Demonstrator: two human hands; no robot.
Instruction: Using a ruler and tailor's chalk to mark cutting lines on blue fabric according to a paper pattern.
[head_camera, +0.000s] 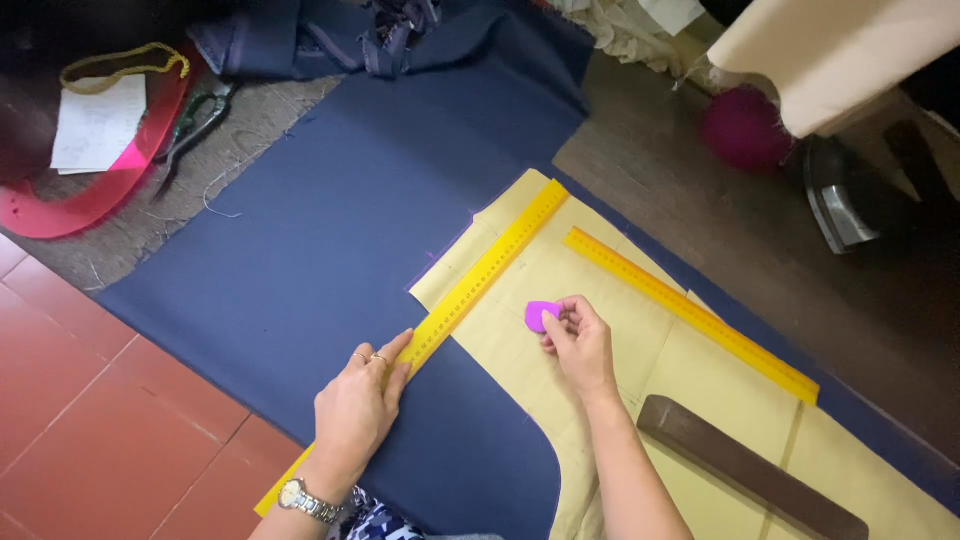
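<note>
Head view, right hand (580, 345) fingers pinching purple chalk (540, 316), left hand (358, 408) — flat on yellow ruler (480, 282)

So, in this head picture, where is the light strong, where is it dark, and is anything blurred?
Head view: light falls evenly on the yellow paper pattern and both hands, left hand and right hand, which look sharp; the top left corner is dark; the pink ball and iron look soft; no strong glare.
</note>
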